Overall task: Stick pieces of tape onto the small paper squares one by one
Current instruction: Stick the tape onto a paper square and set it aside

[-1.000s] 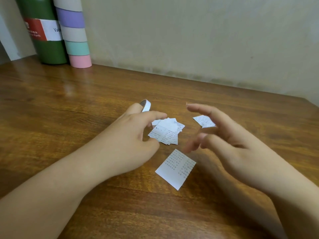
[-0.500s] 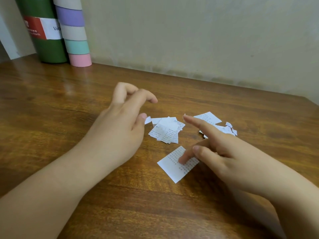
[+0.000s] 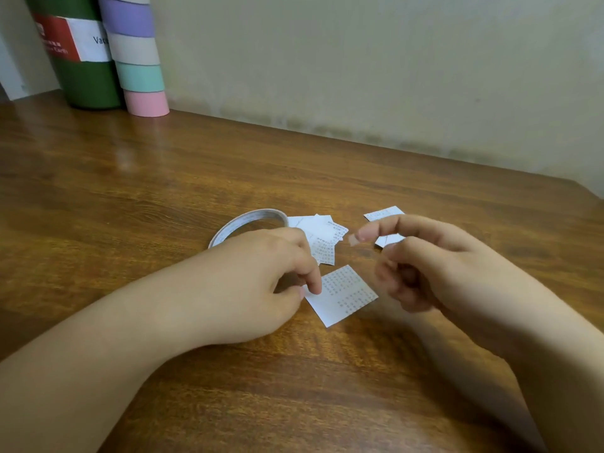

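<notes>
A printed paper square (image 3: 343,294) lies flat on the wooden table (image 3: 163,191) between my hands. My left hand (image 3: 261,282) presses its index fingertip on the square's left corner, with the thumb beside it. My right hand (image 3: 425,266) hovers a little above and to the right of the square. A small clear piece of tape (image 3: 353,240) clings to its index fingertip, and its other fingers are curled. A white tape roll (image 3: 248,223) lies on the table behind my left hand. A pile of paper squares (image 3: 325,235) sits just beyond.
Two more paper squares (image 3: 384,213) lie partly behind my right hand. A green canister (image 3: 81,67) and a stack of pastel tape rolls (image 3: 139,60) stand at the back left against the wall. The table's far right corner is close to my right hand.
My left hand has come down onto the square's left corner, and the tape roll now shows on the table behind it. My right hand has lifted off the square with tape on its fingertip.
</notes>
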### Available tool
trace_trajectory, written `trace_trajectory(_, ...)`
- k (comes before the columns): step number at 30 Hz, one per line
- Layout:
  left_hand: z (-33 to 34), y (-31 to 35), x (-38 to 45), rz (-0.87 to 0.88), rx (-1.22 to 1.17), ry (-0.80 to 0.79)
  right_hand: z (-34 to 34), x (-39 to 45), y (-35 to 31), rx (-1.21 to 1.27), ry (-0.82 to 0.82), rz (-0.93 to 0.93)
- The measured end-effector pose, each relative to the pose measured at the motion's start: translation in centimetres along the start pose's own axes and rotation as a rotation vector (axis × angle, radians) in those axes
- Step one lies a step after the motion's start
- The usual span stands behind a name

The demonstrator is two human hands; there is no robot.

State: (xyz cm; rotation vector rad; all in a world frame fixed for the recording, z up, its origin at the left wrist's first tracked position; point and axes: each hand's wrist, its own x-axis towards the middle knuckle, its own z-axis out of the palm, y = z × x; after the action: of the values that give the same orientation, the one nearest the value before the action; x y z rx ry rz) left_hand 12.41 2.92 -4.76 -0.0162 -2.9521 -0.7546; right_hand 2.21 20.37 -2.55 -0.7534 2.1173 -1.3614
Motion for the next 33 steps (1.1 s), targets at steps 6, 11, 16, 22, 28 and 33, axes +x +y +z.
trace_trajectory(6,0.1,0.1,0.0,0.008,0.014,-0.074,0.9,0.6,0.6,0.222,-0.255,0.275)
trace_trajectory(11,0.2,0.0,0.1,0.027,0.019,-0.085,1.0,0.7,0.7,0.171,-0.262,0.311)
trace_trajectory(16,0.2,-0.1,0.2,0.032,0.025,-0.088,0.9,0.6,0.5,0.162,-0.250,0.320)
trace_trajectory(22,0.3,-0.3,0.2,0.036,0.041,-0.089,1.0,0.6,0.5,0.130,-0.247,0.324)
trace_trajectory(28,0.4,-0.3,0.2,0.027,0.057,-0.119,1.2,0.6,0.4,0.023,-0.208,0.317)
trace_trajectory(33,0.7,-0.4,0.3,0.030,0.072,-0.124,1.3,0.5,0.4,-0.013,-0.197,0.312)
